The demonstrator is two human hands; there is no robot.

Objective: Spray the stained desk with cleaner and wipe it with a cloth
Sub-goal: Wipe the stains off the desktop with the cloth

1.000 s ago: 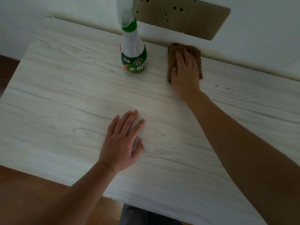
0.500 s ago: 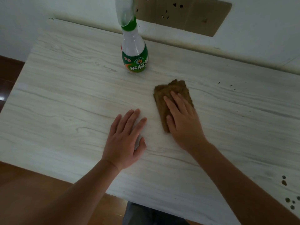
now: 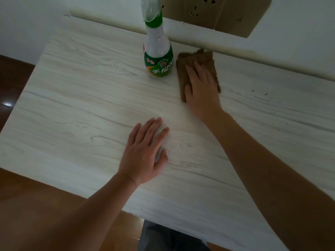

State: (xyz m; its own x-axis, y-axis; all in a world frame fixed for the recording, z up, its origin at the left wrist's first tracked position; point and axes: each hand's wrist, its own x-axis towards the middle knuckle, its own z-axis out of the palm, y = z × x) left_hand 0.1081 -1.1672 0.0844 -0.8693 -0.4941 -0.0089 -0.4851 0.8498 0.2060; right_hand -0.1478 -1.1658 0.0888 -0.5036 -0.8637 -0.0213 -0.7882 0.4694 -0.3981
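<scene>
1. Cloth (image 3: 196,59): brown, folded, rumpled, at desk (image 3: 81,98) rear edge, just beside spray bottle (image 3: 158,57).
2. Right hand (image 3: 202,89): flat, fingers together, pressing cloth.
3. Left hand (image 3: 145,153): spread flat on desk.
4. Dark specks (image 3: 261,93) at right.

We see the left half of the counter (image 3: 76,98) bare from wall to near edge, giving open passage there. At the rear centre, the upright spray bottle (image 3: 158,57) and the brown cloth (image 3: 196,69) under the flat right hand (image 3: 202,89) stand just beside each other, leaving only a narrow gap. We note the left hand (image 3: 145,153) lying flat mid-counter, and small dark specks (image 3: 265,94) scattered on the open right side.
</scene>
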